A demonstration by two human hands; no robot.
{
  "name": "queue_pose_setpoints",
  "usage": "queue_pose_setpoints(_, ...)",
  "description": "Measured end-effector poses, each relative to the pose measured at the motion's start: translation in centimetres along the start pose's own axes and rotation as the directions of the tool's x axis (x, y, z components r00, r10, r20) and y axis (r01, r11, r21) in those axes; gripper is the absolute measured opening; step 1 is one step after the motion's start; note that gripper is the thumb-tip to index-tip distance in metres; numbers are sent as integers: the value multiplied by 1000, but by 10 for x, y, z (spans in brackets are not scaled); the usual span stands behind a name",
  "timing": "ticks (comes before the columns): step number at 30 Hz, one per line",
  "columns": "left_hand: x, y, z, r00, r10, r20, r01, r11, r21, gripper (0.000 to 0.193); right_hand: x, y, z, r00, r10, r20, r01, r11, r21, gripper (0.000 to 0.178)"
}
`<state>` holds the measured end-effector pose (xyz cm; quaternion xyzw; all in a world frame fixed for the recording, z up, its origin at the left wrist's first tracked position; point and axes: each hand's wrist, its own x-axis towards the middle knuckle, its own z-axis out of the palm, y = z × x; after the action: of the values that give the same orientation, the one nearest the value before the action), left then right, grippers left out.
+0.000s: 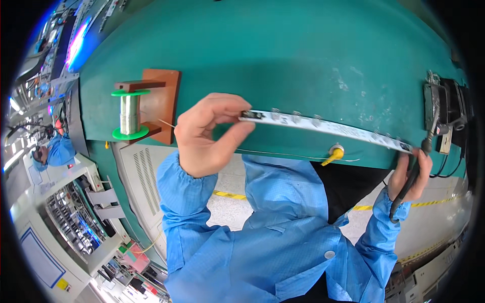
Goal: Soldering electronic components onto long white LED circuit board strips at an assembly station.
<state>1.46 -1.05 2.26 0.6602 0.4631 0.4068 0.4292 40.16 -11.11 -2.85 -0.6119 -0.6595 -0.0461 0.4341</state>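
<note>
A long, narrow white circuit board strip (328, 128) with several small raised round parts is held up across the front of the green table, sloping down to the right. The thumb and fingers of my left hand (204, 134) pinch its left end. My right hand (411, 174) grips the right end. A soldering iron with a thick black cord (410, 184) crosses in front of my right hand; I cannot tell whether that hand also holds it. To the left, a green-flanged spool of solder wire (130, 113) sits on a brown stand (169, 101), its wire reaching toward my left hand.
A black soldering iron holder (439, 108) stands at the table's right side. A yellow plug (333, 154) is fixed at the front edge of the green table mat (303, 55). A thin wire lies along that edge. Far left, another person in blue (59, 151) is near machines.
</note>
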Motion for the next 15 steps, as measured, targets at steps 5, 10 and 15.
queue_pose_setpoints(5, -6, 6, -5, 997, -58, 46, 66, 979, -191, 27, -9, 4, -2, 997, 46, -62, -49, 998, -43, 56)
queue_pose_setpoints(10, -4, 7, 0, 974, -225, -11, 219, 955, -198, 9, -3, 2, 0, 986, 162, -39, -152, 971, 186, 55)
queue_pose_setpoints(15, 3, 9, 17, 915, -402, 23, 398, 894, -207, 15, 13, -25, 0, 993, -13, -113, 7, 998, -58, 40)
